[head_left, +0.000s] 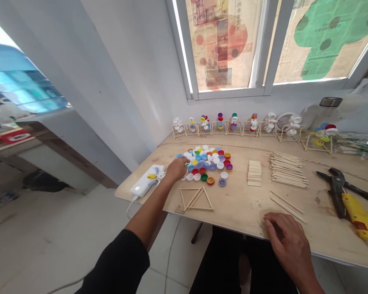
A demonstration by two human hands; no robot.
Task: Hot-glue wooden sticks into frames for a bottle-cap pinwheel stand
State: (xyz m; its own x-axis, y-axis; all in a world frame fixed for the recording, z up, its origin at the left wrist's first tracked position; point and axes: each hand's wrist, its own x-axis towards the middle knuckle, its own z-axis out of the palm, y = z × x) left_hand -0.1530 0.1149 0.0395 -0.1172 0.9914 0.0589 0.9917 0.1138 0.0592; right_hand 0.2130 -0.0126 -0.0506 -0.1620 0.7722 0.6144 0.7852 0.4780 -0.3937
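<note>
My left hand reaches over the left side of a spread of colourful bottle caps. Its fingers are bent together at the caps, and whatever they pinch is hidden. Just in front of that arm, thin wooden sticks form two joined triangle-like frames lying flat. My right hand rests on the table's front edge, fingers loosely bent and thumb apart, holding nothing. Close beyond it lie two loose sticks. A short stack of sticks and a larger pile of longer sticks are farther back.
Several stick stands with bottle-cap wheels line the back of the wooden table. At right are black-handled pliers and a yellow glue gun. A white power strip with a cable sits at the left edge.
</note>
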